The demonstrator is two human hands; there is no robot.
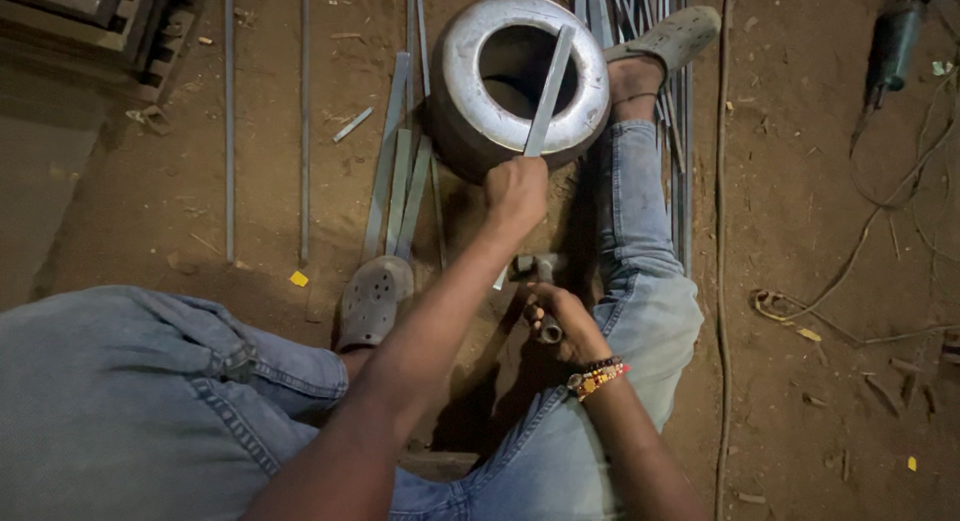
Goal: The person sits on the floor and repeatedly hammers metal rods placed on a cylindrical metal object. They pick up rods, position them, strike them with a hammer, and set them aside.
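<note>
We sat on the dirt floor (800, 181). Our left hand (515, 191) gripped a flat metal strip (549, 91) lying across the mouth of a round metal pot (470, 91), while our right hand (560, 316) clasped a hammer (545, 281) between our knees.

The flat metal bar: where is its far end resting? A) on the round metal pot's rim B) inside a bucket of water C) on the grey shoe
A: the left hand holds the flat metal bar, which lies across the mouth of the metal pot, reaching its far rim.
</note>
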